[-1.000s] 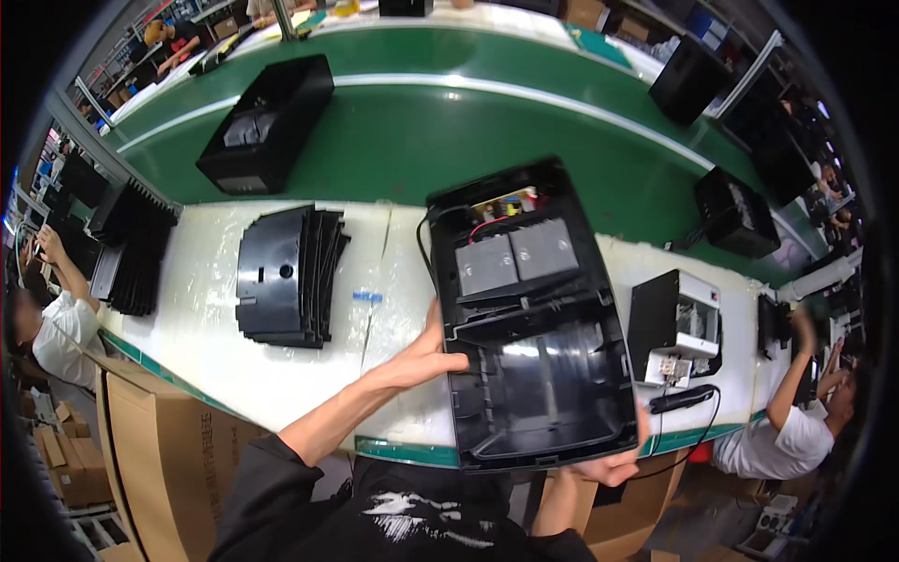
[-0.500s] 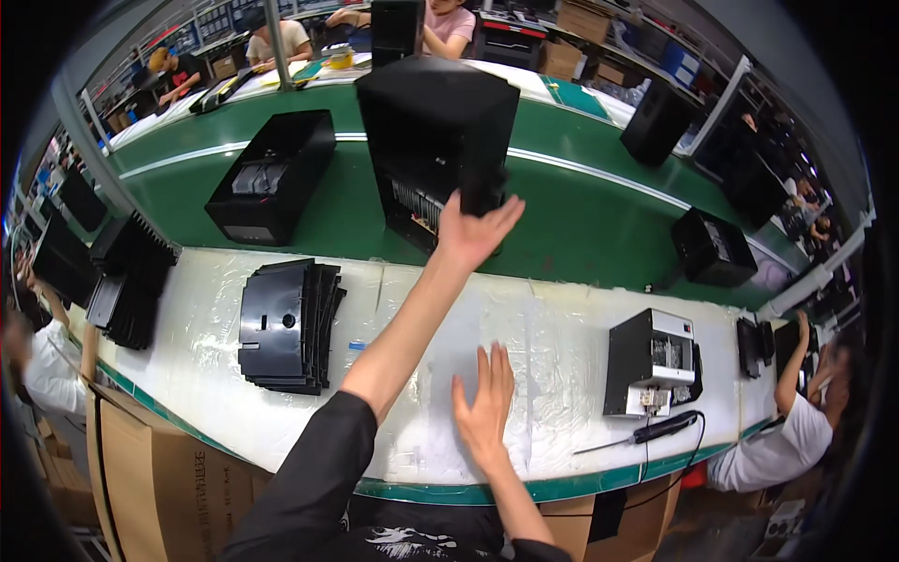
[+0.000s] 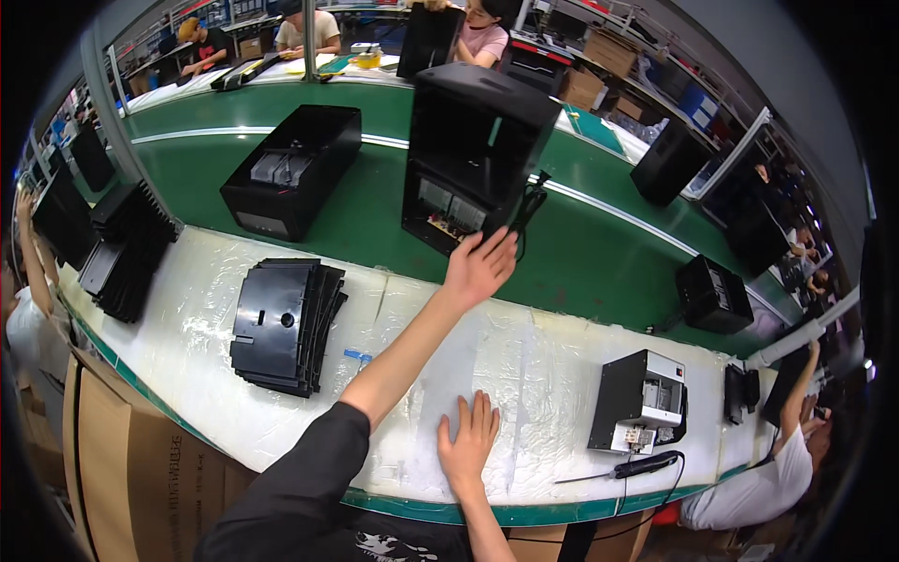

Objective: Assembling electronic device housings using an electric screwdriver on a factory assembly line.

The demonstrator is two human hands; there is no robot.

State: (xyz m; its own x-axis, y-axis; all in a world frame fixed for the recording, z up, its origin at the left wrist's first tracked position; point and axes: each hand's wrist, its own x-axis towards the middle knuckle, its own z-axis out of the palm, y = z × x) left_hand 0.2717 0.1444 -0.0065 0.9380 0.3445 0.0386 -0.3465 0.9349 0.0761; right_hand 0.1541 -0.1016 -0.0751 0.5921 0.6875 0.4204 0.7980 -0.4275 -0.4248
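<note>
Black casing (image 3: 459,155) stands on end on the green belt (image 3: 585,248), just beyond the far edge of the white-covered bench (image 3: 552,393), its open front facing the bench. Grey blocks and a circuit board sit in the lower section. A second black casing (image 3: 323,155) lies on the belt, beyond the left part of the bench.

The left arm (image 3: 398,361), sleeved in black to the elbow, extends diagonally across the bench from its near edge. The right forearm (image 3: 487,520) is bent short over the near edge.

A stack of black panels (image 3: 281,323) occupies the left part of the bench; a black-and-white machine (image 3: 623,398) occupies the right part.

The left hand (image 3: 479,270) is past the far edge of the bench, unclosed, fingers slightly spread, beside the casing's lower corner; contact cannot be told. The right hand (image 3: 468,438) is palm down over mid-bench, fingers spread, thumb out to the left, grasping nothing.

A corded driver (image 3: 646,465) lies along the near edge of the bench. A small blue strip (image 3: 356,356) lies left of mid-bench.
</note>
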